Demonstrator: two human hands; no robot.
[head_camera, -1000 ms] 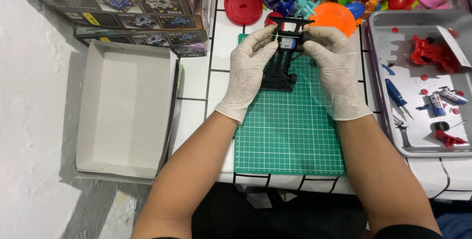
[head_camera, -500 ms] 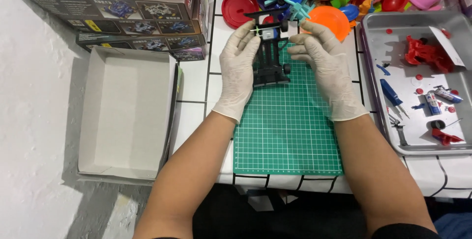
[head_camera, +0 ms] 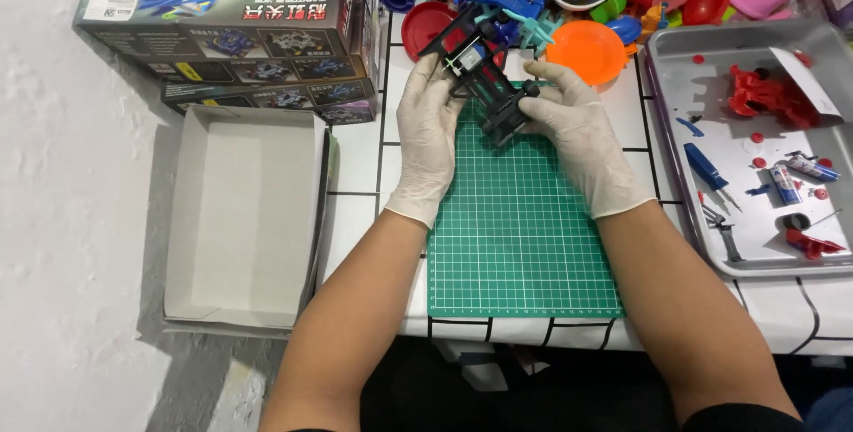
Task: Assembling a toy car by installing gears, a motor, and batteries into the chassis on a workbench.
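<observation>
Both your gloved hands, left hand (head_camera: 429, 134) and right hand (head_camera: 577, 134), now pinch the black toy-car chassis (head_camera: 480, 81) turned askew over the green cutting mat (head_camera: 520, 236), no longer square.

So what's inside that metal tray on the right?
The metal tray holds a red toy body shell, a blue-handled tool, a paper slip and small red parts. Whatever lies under the paper is hidden.

Matt green cutting mat (head_camera: 520, 236), dull metal tray (head_camera: 675, 174), glossy plastic dish (head_camera: 586, 52)
</observation>
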